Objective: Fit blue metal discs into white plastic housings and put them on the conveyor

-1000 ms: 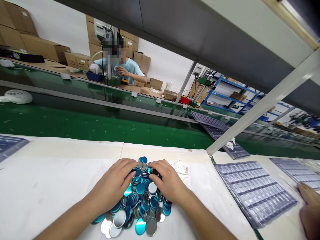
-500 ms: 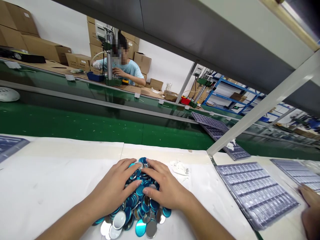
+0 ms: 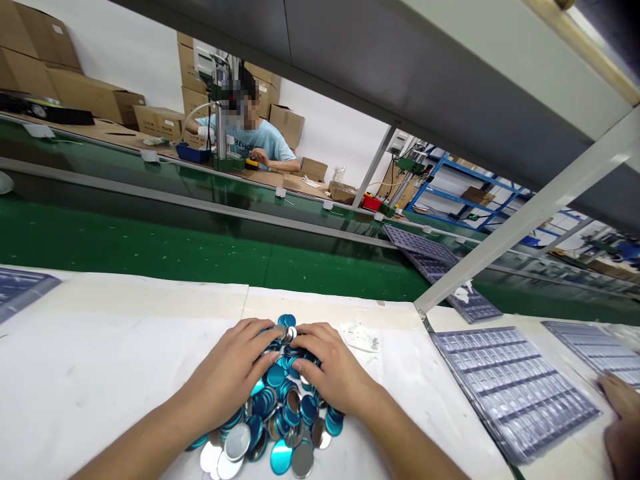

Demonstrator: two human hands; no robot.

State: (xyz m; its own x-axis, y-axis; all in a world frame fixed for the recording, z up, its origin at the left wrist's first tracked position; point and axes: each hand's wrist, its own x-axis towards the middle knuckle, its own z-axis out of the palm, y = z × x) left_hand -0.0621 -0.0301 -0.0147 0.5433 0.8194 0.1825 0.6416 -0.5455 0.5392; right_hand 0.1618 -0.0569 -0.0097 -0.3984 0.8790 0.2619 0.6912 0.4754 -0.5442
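A heap of small round metal discs [image 3: 280, 403], some shiny blue and others silver or white, lies on the white-covered table [image 3: 100, 367]. My left hand [image 3: 240, 360] rests along the left side of the heap, fingers loosely bent and spread over the discs. From the other side my right hand [image 3: 330, 367] leans on the upper right of the heap, its fingers also apart. Both hands touch discs, but neither is closed round one; some discs are hidden beneath the fingers. Between the two thumbs blue discs show.
Clear plastic compartment trays [image 3: 515, 387] lie to the right, near another person's hand [image 3: 620, 400]. A slanting metal post [image 3: 520, 213] rises beside them. Beyond the table runs a green conveyor belt [image 3: 200, 250]. Across it a person in a light blue shirt [image 3: 270, 143] sits at a press [image 3: 220, 120].
My hands have shifted slightly apart on the heap, and some upper discs have moved. A white object on the belt at left has slid mostly out of view. The person opposite has shifted.
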